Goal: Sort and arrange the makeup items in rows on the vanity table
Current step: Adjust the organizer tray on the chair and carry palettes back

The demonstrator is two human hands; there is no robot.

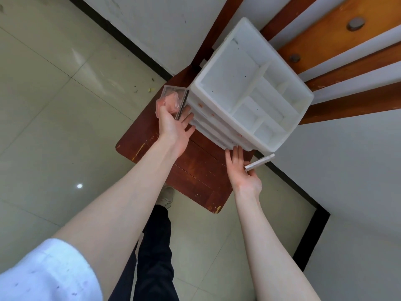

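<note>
A white plastic organizer with several empty top compartments and stacked front drawers stands at the back of a small red-brown wooden table. My left hand holds a clear plastic case with a pink content, pinched between thumb and fingers beside the organizer's left corner. My right hand pinches a thin flat white palette with its thumb, while its straight fingers touch the lowest drawer front at the organizer's right corner.
The table stands in a room corner against white walls with a black baseboard. Orange-brown wooden slats run behind the organizer. Pale floor tiles lie to the left. My dark trouser leg and a shoe show below the table.
</note>
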